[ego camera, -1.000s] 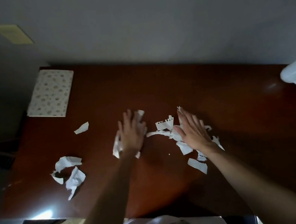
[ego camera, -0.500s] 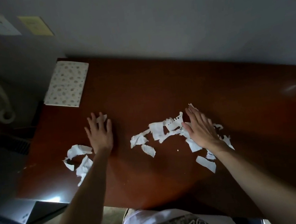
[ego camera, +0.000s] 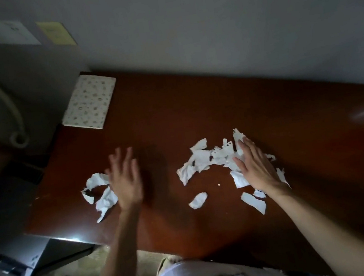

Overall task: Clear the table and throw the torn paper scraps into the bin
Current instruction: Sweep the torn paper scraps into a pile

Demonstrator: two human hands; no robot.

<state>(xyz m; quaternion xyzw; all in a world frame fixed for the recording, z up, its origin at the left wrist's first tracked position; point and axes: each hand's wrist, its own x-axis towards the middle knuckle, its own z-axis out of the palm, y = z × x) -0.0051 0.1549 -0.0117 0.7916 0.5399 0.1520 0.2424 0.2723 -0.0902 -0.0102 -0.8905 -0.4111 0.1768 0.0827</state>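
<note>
One head-worn wide-angle view looks steeply down and forward, close over the table [ego camera: 196, 112].

Left hand [ego camera: 126, 184] flat, right hand [ego camera: 255, 166] on paper scraps [ego camera: 203, 160]

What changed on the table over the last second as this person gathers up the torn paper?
The left hand swept left, away from the middle scraps, and now sits open beside the crumpled scraps near the table's left edge. It let go of the pieces it covered; nothing is gripped. The right hand stayed flat on its pile, and the notebook did not move.
</note>
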